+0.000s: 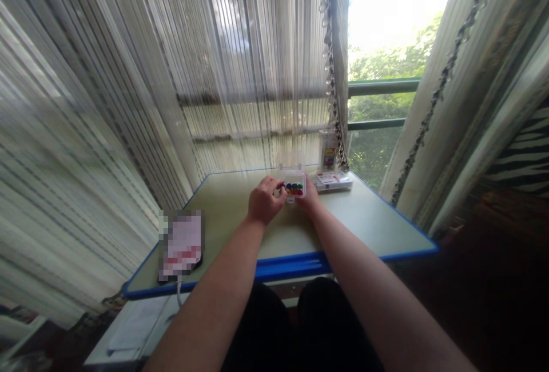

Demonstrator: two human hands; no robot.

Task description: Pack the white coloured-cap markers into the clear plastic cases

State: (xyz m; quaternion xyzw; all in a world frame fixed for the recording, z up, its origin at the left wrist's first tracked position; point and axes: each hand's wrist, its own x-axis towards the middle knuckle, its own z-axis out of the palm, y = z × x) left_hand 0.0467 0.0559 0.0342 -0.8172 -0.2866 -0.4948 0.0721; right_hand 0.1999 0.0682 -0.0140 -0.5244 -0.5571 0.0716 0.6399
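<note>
A small clear plastic box (293,184) with its lid up holds several coloured round pieces in blue, green, red and yellow. It sits near the far middle of a pale desk (369,223). My left hand (265,200) is curled at the box's left edge, with its fingertips pinched at the pieces inside. My right hand (309,196) lies behind and under the box's right side and grips it; most of its fingers are hidden.
A flat clear case with printed cards (331,180) and an upright clear packet (328,150) stand at the desk's far right. A phone-like object (180,244), blurred, lies at the near left corner with a cable. Striped curtains hang behind and left; the desk has a blue rim.
</note>
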